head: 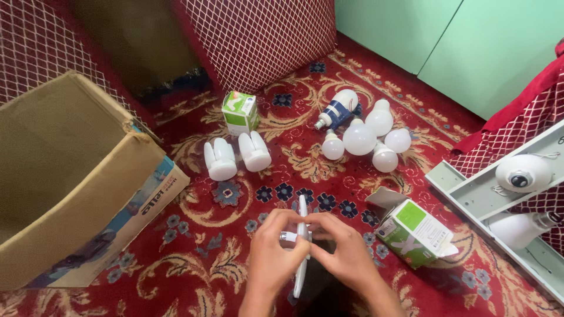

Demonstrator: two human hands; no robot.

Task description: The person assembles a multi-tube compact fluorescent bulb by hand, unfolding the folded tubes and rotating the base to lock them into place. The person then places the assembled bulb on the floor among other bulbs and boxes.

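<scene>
Left hand and right hand are both gripping a white folding-blade LED lamp, fingers clenched around its edge, above the red patterned carpet, near an open green-and-white carton.

Both hands around a flat white lamp (edge-on) over red carpet

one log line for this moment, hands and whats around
left hand: grips flat white lamp | right hand: grips same lamp | nearby: open green-white box, bulbs, cardboard box
</scene>
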